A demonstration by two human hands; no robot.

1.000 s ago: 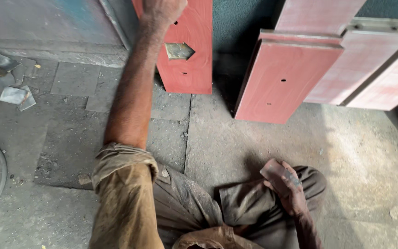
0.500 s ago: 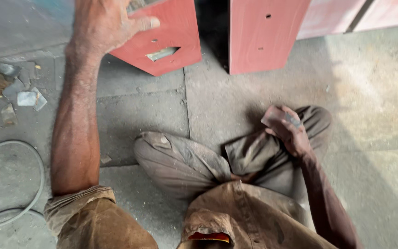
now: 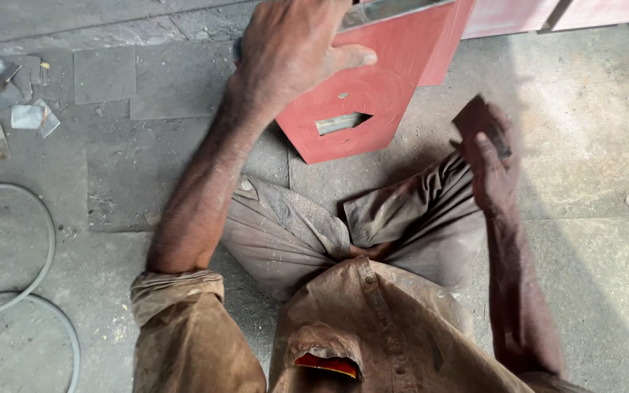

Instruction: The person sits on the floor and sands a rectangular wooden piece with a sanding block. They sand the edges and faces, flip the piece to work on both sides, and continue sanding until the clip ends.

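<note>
Head view: left hand (image 3: pixel 293 58) grips the red-primed sheet-metal panel (image 3: pixel 373 102); right hand (image 3: pixel 493 171) clasps a dark sanding pad (image 3: pixel 478 120); sanding looks not yet begun.

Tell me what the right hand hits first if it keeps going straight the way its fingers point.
Probably the red panel: the right hand, holding a dark flat piece, points up toward the panel's right edge, though depth is unclear.
</note>
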